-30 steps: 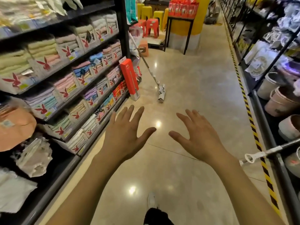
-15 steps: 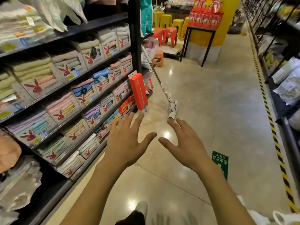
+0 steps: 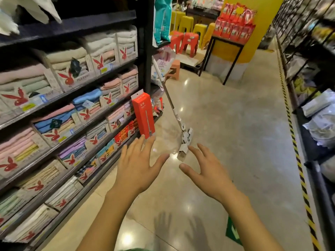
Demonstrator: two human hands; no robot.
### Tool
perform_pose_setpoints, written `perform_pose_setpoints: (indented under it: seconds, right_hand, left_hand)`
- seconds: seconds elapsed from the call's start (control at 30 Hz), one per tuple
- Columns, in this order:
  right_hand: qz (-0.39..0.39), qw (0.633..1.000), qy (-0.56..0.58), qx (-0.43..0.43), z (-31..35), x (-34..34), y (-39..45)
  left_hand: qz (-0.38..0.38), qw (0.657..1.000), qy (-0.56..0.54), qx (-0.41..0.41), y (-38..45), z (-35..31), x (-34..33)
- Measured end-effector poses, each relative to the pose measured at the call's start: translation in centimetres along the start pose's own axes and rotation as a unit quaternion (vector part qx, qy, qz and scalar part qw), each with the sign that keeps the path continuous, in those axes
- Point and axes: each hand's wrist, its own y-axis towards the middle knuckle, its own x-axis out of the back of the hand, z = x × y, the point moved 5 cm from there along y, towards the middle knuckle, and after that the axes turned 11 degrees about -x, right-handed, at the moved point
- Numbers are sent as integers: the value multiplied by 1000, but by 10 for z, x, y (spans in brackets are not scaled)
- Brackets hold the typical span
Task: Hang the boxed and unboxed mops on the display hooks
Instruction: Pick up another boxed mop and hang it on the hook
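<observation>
Both hands, left hand [image 3: 135, 165] and right hand [image 3: 208, 172], spread, empty; boxed mop [image 3: 143, 115] just beyond left fingertips.

A glossy beige floor [image 3: 226, 124] fills the centre of the frame; an orange box [image 3: 143, 115] and a white mop [image 3: 184, 140] stand on it at centre-left.

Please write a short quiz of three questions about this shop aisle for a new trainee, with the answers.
1. True or false: the left hand grips the red mop box.
2. The unboxed mop has its head on: A) a shelf B) the floor C) a hook.
3. What does the right hand hold?

Key
1. False; its fingers are spread, short of the box.
2. B; the handle leans against the shelving.
3. Nothing.
</observation>
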Motion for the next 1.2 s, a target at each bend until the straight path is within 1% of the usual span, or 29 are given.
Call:
perform_pose_setpoints:
  seconds: [0.2,0.53,0.67,0.8,1.03,1.2]
  right_hand:
    - [25,999,35,12,-7,6,103]
    - [60,993,41,89,-13,24,314]
    - [83,989,48,113,-18,42,399]
    - [94,985,34,140,-13,64,475]
    - [128,972,18,197,20,69,575]
    - [182,965,31,186,49,49,645]
  left_hand:
    - [48,999,-2,19,97,15,-26]
    - [50,995,3,84,260,39,-76]
    - [30,992,21,122,329,46,-82]
    - [34,986,36,162,398,68,-94]
    - [3,978,42,205,469,112,-104]
    - [2,963,7,269,501,168,-122]
